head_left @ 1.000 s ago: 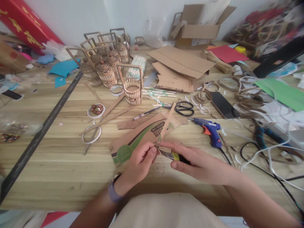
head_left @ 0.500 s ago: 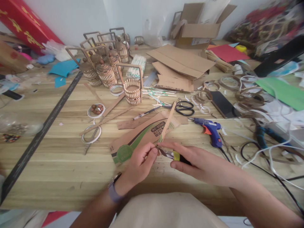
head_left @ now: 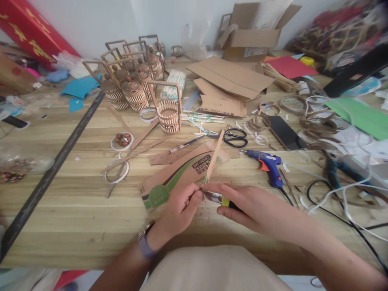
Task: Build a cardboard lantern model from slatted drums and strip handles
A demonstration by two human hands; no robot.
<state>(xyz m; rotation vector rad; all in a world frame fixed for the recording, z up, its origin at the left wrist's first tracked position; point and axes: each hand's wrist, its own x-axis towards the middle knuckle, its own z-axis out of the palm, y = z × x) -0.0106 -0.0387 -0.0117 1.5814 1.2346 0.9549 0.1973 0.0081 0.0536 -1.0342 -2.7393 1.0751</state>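
Observation:
My left hand, with a watch on its wrist, pinches the lower end of a narrow cardboard strip between thumb and fingers. The strip slants up and away over a printed piece of cardboard lying on the table. In my right hand is a yellow and black utility knife, its blade pointing left at the strip's near end. My right index finger reaches forward to the left fingertips. The exact contact of the blade is hidden by the fingers.
A blue glue gun and black-handled scissors lie to the right. A small stick basket stands ahead, before several lidded ones. Tape rolls sit at left. Cardboard sheets, a phone and cables lie farther out.
My right hand and the knife have shifted very slightly, the blade lying a little flatter at the strip's end. My left hand keeps its pinch almost unmoved.

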